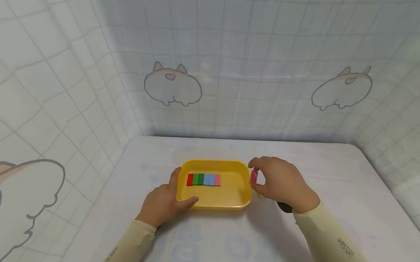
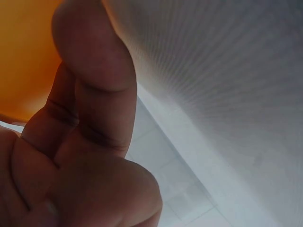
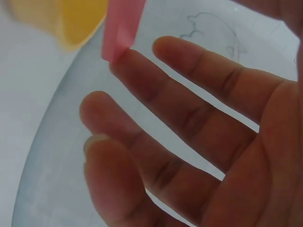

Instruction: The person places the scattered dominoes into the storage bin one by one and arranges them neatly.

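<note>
A yellow tray (image 1: 221,202) stands on the table, its left end gripped by my left hand (image 1: 162,201), with the thumb over the front rim and the fingers along the left side. Inside the tray lies a row of flat tiles: a red tile (image 1: 190,179), green tiles (image 1: 198,179), light blue tiles (image 1: 209,180) and a pink tile (image 1: 217,180). Just off the tray's right rim, my right hand (image 1: 279,181) pinches another pink tile (image 1: 253,177) upright between thumb and finger. That tile also shows at the fingertips in the right wrist view.
Partly hidden under my right hand, a small yellow piece (image 1: 261,195) lies beside the tray. The table (image 1: 212,240) has a pale cover. White gridded sheets (image 1: 233,89) with cartoon animal drawings stand behind the table and at both sides.
</note>
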`<state>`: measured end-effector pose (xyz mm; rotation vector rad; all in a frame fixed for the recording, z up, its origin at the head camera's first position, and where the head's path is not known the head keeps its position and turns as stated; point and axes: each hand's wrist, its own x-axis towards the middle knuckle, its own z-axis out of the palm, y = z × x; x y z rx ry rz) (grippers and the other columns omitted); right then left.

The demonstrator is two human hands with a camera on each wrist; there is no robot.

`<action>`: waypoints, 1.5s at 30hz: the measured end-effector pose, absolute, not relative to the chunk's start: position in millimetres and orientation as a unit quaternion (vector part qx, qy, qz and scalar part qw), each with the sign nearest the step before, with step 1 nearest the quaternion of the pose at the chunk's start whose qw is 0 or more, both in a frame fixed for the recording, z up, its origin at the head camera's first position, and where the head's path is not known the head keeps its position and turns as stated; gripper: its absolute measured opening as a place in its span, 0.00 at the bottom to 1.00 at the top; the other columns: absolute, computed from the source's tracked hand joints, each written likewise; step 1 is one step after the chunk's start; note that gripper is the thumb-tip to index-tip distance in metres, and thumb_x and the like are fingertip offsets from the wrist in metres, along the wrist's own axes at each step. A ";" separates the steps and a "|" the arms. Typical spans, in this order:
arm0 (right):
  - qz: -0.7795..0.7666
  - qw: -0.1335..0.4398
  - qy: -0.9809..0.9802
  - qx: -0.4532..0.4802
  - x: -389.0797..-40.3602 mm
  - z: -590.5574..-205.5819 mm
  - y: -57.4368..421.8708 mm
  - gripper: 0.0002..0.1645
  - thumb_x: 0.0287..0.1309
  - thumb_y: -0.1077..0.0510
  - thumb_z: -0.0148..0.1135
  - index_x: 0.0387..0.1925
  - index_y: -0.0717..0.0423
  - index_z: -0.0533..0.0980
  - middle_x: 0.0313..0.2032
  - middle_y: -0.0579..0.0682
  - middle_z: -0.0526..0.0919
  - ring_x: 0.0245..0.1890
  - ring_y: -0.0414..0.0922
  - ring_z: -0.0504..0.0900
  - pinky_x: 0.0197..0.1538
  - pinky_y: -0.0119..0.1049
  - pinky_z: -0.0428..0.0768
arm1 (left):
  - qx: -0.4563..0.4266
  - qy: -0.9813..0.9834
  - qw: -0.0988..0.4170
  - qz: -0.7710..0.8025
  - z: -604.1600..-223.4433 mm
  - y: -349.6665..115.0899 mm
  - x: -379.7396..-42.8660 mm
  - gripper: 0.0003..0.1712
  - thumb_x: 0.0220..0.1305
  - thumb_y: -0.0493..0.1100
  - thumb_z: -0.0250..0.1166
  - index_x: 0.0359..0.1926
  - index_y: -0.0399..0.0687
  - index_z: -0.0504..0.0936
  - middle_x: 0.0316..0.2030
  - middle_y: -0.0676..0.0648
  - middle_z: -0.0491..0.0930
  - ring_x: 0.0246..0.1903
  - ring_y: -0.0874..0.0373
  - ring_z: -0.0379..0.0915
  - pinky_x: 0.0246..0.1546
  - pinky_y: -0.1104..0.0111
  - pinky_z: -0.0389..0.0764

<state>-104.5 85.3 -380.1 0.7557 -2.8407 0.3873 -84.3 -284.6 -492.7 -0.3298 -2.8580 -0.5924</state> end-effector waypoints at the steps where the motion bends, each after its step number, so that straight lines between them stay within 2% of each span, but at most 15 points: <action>1: 0.134 0.089 -0.953 0.259 -107.1 -378.4 80.4 0.21 0.50 0.51 0.76 0.48 0.42 0.81 0.35 0.31 0.80 0.29 0.38 0.74 0.27 0.37 0.74 | -0.111 -0.968 0.102 -0.201 -492.7 -284.3 -84.1 0.71 0.53 0.89 0.58 0.82 0.50 0.51 0.15 0.52 0.68 0.13 0.56 0.64 0.16 0.62 0.67; 6: 0.140 0.087 -0.945 0.283 -117.8 -372.5 58.0 0.20 0.53 0.50 0.77 0.48 0.43 0.82 0.38 0.35 0.83 0.30 0.38 0.76 0.29 0.37 0.76 | -0.101 -0.969 0.086 -0.207 -493.0 -281.2 -83.8 0.72 0.51 0.91 0.56 0.82 0.51 0.50 0.15 0.52 0.69 0.14 0.55 0.65 0.18 0.61 0.68; 11: 0.146 0.087 -0.939 0.300 -129.1 -373.8 40.2 0.20 0.54 0.48 0.79 0.48 0.44 0.83 0.39 0.37 0.85 0.35 0.40 0.80 0.36 0.40 0.81 | -0.096 -0.972 0.076 -0.199 -493.3 -277.7 -84.6 0.74 0.49 0.93 0.54 0.82 0.50 0.50 0.16 0.52 0.70 0.15 0.55 0.66 0.19 0.61 0.69; 19: 0.205 0.065 -0.917 0.335 -149.4 -395.4 19.8 0.16 0.56 0.53 0.79 0.45 0.45 0.83 0.41 0.40 0.86 0.42 0.47 0.84 0.46 0.41 0.82 | -0.100 -0.973 0.072 -0.196 -493.2 -276.1 -84.6 0.74 0.49 0.93 0.53 0.82 0.49 0.50 0.16 0.52 0.70 0.14 0.55 0.66 0.18 0.62 0.68; 21: 0.217 0.057 -0.913 0.341 -153.7 -400.9 15.2 0.16 0.56 0.54 0.79 0.45 0.46 0.83 0.40 0.40 0.86 0.42 0.48 0.85 0.46 0.41 0.81 | -0.100 -0.973 0.076 -0.193 -492.8 -276.1 -84.5 0.74 0.49 0.93 0.52 0.82 0.49 0.50 0.16 0.52 0.70 0.14 0.56 0.66 0.18 0.62 0.68; 31: 0.210 0.019 -0.922 0.325 -168.9 -422.2 4.7 0.19 0.56 0.55 0.78 0.50 0.46 0.84 0.38 0.36 0.86 0.39 0.40 0.79 0.49 0.38 0.79 | -0.099 -0.974 0.081 -0.187 -490.5 -277.8 -83.2 0.74 0.50 0.93 0.52 0.82 0.48 0.50 0.15 0.52 0.69 0.13 0.56 0.65 0.17 0.62 0.68; 45: 0.157 -0.022 -0.941 0.300 -173.6 -424.8 -4.2 0.23 0.58 0.55 0.78 0.56 0.48 0.85 0.44 0.43 0.88 0.40 0.43 0.80 0.49 0.44 0.81 | -0.099 -0.974 0.085 -0.188 -488.5 -280.9 -84.0 0.74 0.50 0.93 0.52 0.82 0.48 0.50 0.15 0.52 0.69 0.13 0.56 0.65 0.17 0.62 0.68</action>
